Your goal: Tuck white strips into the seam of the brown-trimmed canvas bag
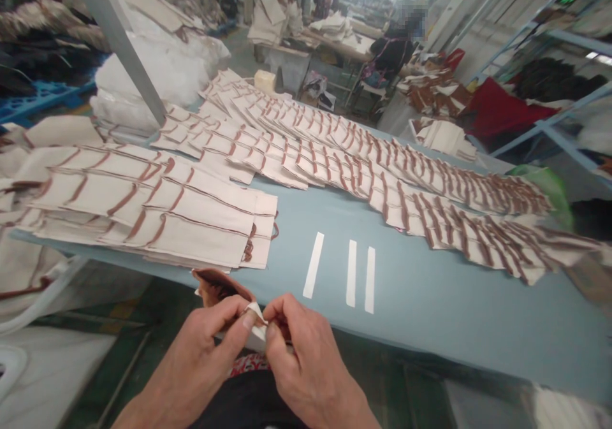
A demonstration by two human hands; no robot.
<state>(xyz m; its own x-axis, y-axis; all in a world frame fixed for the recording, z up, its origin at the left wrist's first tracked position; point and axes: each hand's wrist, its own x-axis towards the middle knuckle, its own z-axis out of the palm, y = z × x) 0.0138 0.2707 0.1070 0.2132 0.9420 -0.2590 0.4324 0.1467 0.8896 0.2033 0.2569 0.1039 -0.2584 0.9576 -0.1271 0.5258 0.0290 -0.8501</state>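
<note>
Both my hands meet at the bottom centre, just in front of the table's near edge. My left hand (203,352) and my right hand (306,359) pinch a small cream fabric piece (257,327) between thumbs and forefingers. A brown leather-like part (217,285) of the same item sticks up behind my left hand. Three white strips (351,273) lie on the blue table (430,301) just beyond my hands. A stack of cream panels with brown trim (157,209) lies to the left of the strips.
Long overlapping rows of cream and brown pieces (363,161) run across the table to the far right. A grey post (119,40) rises at the left. A seated person (396,46) works at a far table. Blue shelving (549,123) stands at right.
</note>
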